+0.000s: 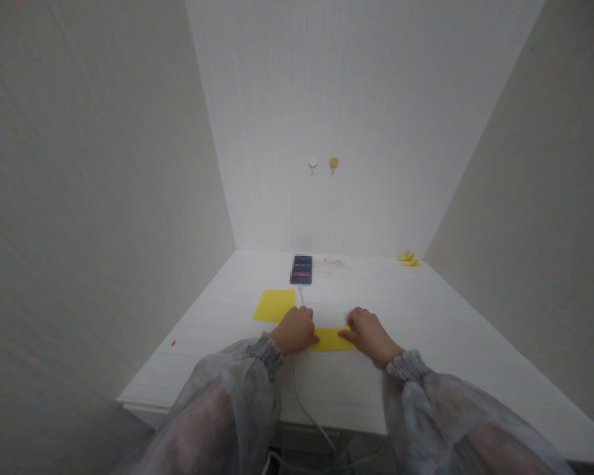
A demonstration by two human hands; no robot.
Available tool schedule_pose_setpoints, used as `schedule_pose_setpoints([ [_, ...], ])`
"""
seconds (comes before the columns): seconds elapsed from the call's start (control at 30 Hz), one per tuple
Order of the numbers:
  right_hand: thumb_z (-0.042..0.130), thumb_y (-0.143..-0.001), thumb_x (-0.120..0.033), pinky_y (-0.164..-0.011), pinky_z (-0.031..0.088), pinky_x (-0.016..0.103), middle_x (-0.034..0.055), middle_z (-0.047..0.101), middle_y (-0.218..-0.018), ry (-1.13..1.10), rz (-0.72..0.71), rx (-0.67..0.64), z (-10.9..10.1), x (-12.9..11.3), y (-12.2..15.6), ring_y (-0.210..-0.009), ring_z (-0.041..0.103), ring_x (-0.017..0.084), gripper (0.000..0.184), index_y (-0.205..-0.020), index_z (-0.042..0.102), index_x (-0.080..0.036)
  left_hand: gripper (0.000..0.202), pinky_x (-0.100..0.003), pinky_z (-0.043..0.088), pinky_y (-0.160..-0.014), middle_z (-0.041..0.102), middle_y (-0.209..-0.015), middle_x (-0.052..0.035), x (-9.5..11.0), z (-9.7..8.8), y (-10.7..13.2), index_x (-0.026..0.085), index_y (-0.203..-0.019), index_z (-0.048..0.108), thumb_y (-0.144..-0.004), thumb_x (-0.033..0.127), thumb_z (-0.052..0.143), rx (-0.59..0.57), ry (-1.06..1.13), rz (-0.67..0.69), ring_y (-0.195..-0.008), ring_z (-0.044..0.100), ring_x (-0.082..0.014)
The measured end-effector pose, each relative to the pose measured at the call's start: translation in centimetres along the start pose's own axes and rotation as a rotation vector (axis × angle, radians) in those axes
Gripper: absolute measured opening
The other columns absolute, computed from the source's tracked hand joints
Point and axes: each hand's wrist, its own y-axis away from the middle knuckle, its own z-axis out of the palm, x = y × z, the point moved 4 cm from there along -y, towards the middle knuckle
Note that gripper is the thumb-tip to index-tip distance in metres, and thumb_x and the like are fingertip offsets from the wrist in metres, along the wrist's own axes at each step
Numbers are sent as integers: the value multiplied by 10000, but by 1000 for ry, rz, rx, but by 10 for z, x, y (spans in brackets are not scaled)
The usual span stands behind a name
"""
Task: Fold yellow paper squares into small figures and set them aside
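A yellow sheet of paper (pixel 329 340) lies between my hands, low and wide like a folded strip. My left hand (pixel 296 330) is closed at its left end, thumb resting on the paper. At the right end my right hand (pixel 370 335) is closed too, with its thumb laid over the paper and the fingers curled behind. A second yellow sheet (pixel 273 305) lies flat just left of my left hand, which is close to its lower right corner. Whether the strip is folded once or more I cannot tell.
Behind my hands a phone (pixel 301 270) lies on the white table (pixel 218 310), its cable (pixel 299 392) running over the front edge. Small folded yellow papers (pixel 409 259) sit at the back right. Two hooks (pixel 333 163) are on the back wall; a red scrap (pixel 173 343) lies left.
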Motion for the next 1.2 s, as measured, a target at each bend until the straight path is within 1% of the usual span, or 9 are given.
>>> schedule_pose_setpoints([
  [0.2, 650, -608, -288, -546, 307, 226, 23, 574, -689, -113, 47, -124, 22, 8, -14, -629, 490, 138, 241, -791, 561, -158, 307, -304, 384, -676, 552, -812, -94, -6, 4, -7, 135, -713, 646, -656, 427, 573, -64, -1, -7, -815, 508, -218],
  [0.33, 676, -565, -243, -542, 297, 219, -4, 559, -637, -205, 44, -151, 30, 9, -17, -614, 478, 125, 213, -746, 587, -177, 381, -300, 387, -680, 560, -854, -86, -8, 3, -11, 179, -823, 654, -564, 458, 633, -55, 90, 22, -832, 509, -227],
  [0.47, 679, -531, -191, -552, 316, 223, -8, 542, -622, -322, 52, -120, 35, 9, -20, -621, 469, 123, 132, -610, 577, -165, 432, -258, 378, -666, 573, -890, -79, -3, 5, -19, 190, -931, 629, -579, 439, 618, -41, 361, 75, -809, 522, -194],
  [0.57, 642, -569, -190, -518, 331, 217, -13, 514, -589, -447, 65, -81, 35, 10, -23, -578, 459, 113, 106, -597, 547, -153, 294, -214, 342, -553, 596, -703, -37, -4, 16, -27, 159, -792, 659, -617, 385, 590, -30, 582, -29, -633, 517, -135],
  [0.67, 569, -662, -256, -479, 350, 210, -21, 504, -564, -592, 83, -50, 27, 9, -25, -517, 458, 97, 119, -670, 519, -148, 289, -197, 310, -505, 582, -611, -10, -9, 27, -32, 139, -748, 650, -651, 394, 553, 8, 661, -84, -556, 482, -103],
  [0.77, 488, -739, -337, -550, 402, 216, -7, 549, -676, -750, 88, 1, 14, 8, -25, -582, 507, 94, 198, -825, 491, -158, 332, -194, 305, -481, 560, -555, -1, -18, 36, -35, 106, -675, 629, -618, 429, 578, 97, 994, -225, -517, 464, -94],
  [0.8, 506, -732, -347, -577, 412, 224, 1, 561, -700, -932, 101, 26, 11, 8, -24, -602, 519, 96, 221, -843, 493, -156, 341, -195, 315, -483, 563, -559, -3, -20, 38, -35, 101, -672, 622, -603, 433, 592, 129, 1141, -271, -515, 470, -94],
  [0.93, 588, -667, -377, -601, 436, 242, -5, 577, -646, -1302, 157, -42, 13, 0, -21, -575, 537, 98, 238, -732, 544, -153, 339, -212, 378, -529, 600, -628, -19, -20, 41, -33, 104, -702, 605, -557, 408, 646, 241, 1612, -357, -540, 519, -104],
  [1.2, 602, -651, -391, -596, 472, 280, 29, 631, -616, -1324, 165, -102, 31, -2, -22, -553, 586, 132, 265, -696, 611, -130, 315, -219, 405, -527, 630, -660, -43, -14, 38, -29, 98, -707, 618, -557, 371, 668, 285, 1756, -383, -545, 547, -114],
])
